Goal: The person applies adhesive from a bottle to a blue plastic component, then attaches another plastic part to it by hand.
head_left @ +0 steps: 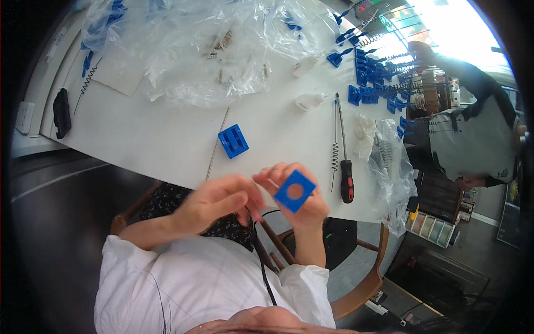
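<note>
Blue holed block [283, 195] sits within the half-curled right grip [314, 209], which holds it.

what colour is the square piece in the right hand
The square piece is blue, in the head view.

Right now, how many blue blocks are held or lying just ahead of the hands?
2: a holed block in the right hand, a slotted block on the table; others may be hidden.
</note>
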The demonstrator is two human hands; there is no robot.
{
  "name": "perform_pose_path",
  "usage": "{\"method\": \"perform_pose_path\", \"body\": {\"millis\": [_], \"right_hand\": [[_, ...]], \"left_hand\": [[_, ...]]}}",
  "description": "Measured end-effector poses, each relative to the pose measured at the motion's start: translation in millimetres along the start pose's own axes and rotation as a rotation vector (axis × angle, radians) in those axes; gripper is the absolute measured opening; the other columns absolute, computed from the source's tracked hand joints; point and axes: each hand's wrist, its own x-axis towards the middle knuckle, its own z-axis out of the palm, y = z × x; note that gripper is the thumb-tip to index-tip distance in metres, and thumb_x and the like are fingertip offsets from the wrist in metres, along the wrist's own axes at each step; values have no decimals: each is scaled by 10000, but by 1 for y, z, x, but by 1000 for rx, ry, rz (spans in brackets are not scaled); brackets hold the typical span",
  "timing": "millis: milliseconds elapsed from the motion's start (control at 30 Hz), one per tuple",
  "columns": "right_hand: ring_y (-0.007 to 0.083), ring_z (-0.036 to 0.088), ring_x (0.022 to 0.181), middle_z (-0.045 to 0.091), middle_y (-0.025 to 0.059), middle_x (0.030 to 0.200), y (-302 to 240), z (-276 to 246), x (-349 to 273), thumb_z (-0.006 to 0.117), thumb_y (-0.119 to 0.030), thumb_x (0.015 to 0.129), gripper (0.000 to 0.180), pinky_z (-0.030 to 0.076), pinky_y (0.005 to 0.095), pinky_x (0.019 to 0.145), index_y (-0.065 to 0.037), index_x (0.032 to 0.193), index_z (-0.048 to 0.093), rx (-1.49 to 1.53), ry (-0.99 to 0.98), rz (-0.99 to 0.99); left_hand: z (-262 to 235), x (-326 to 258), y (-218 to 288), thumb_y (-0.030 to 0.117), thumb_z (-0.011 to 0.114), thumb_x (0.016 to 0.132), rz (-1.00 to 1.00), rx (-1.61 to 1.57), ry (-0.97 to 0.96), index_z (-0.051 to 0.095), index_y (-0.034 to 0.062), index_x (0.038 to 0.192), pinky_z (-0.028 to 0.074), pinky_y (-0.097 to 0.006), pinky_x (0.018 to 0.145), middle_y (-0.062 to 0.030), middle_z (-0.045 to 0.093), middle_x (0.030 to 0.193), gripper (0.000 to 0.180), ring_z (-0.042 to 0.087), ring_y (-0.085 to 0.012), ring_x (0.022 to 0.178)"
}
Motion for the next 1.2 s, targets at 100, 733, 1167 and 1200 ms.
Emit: {"method": "perform_pose_path", "body": {"millis": [100,733,1167,1200], "right_hand": [[323,499,1075,533,158,1052,-14,-13,-5,659,-237,691,514,324,494,1009,39,1090,488,23,123,-33],[227,535,1045,544,151,1086,0,1,18,657,82,683,449,386,347,966,64,1118,549,-866,279,-356],[243,581,965,578,160,1022,-13,41,9,697,60,636,415,464,325,851,47,1041,605,-1245,302,-478],[247,577,966,578,161,1018,-15,45,7,709,30,632,405,454,338,866,52,1024,610,-1329,311,-486]], "left_hand": [[-14,-5,49,-17,648,751,383,1280,262,519,39,1111,457,-336,840,-117,541,1136,387,569,-249,954],[-26,36,56,7,728,668,252,1280,128,578,43,1109,485,-311,841,-93,599,1068,467,596,-214,916],[-19,24,13,32,770,675,463,475,117,527,-27,1148,478,-325,876,-148,596,1098,535,583,-202,1019],[-19,24,11,20,760,683,517,489,90,536,-22,1148,498,-283,819,-129,601,1102,518,593,-155,973]]}}
